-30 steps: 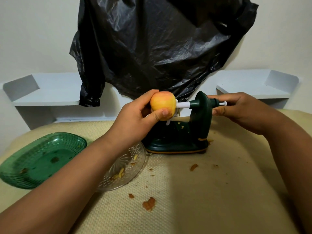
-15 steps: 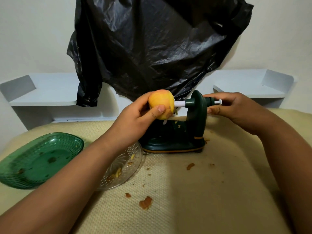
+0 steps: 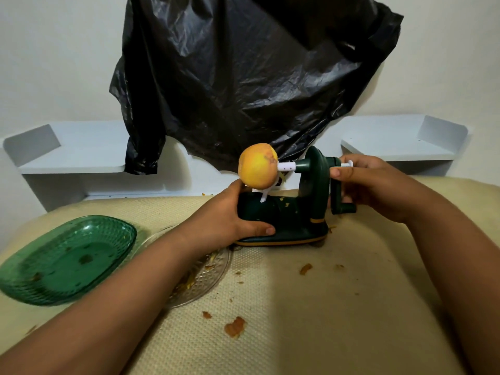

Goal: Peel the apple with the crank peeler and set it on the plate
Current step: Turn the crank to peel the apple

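A yellow-orange apple [image 3: 258, 165], skin still on, is stuck on the white prong shaft of the dark green crank peeler [image 3: 295, 212], which stands on the beige mat. My left hand [image 3: 230, 215] grips the peeler's base from the left, thumb on its front edge. My right hand [image 3: 370, 185] holds the green crank handle [image 3: 342, 201] at the peeler's right end. A green glass plate [image 3: 65, 258] lies at the left. A clear glass plate [image 3: 208, 274] with peel scraps lies partly under my left forearm.
Bits of peel [image 3: 234, 326] are scattered on the beige mat [image 3: 311, 320]. A black plastic bag [image 3: 243, 77] hangs on the wall behind the peeler. White shelves [image 3: 75, 155] run along the back on both sides.
My left hand let go of the apple and dropped down onto the peeler's base. My right hand shifted from the shaft end to the crank handle. The apple stays on the prongs.
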Demonstrator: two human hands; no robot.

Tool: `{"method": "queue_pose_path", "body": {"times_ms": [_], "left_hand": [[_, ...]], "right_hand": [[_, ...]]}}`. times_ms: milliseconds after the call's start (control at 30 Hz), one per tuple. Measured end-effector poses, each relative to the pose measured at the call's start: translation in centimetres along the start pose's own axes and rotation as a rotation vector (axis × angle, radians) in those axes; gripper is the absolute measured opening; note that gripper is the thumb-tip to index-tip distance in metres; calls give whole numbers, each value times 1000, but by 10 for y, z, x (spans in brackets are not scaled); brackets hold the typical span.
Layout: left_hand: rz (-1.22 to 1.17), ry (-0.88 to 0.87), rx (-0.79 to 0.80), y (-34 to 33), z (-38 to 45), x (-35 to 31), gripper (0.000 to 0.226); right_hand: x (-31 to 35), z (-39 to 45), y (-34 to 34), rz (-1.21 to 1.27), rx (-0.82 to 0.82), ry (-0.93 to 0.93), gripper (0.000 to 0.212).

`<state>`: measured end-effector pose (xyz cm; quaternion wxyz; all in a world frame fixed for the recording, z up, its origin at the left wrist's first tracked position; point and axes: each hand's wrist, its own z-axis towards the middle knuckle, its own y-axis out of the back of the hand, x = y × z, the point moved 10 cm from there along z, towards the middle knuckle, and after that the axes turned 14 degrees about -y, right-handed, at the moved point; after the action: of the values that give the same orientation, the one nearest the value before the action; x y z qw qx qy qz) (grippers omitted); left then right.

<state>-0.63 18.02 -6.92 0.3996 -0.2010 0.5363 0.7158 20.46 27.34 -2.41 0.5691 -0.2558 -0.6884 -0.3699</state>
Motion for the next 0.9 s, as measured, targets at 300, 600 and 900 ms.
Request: {"method": "queue_pose_path", "body": {"times_ms": [300,600,900], "left_hand": [[2,-1,5,-1,0,0,84],[11,0,12,0,0,-2,86],[3,7,15,-1,0,-1,89]], "right_hand": [[-2,-8,-22,263,330,-172,22],[-5,-17,-6,15,421,-23,72],[14,-15,14,-243,-22,170,62]]}}
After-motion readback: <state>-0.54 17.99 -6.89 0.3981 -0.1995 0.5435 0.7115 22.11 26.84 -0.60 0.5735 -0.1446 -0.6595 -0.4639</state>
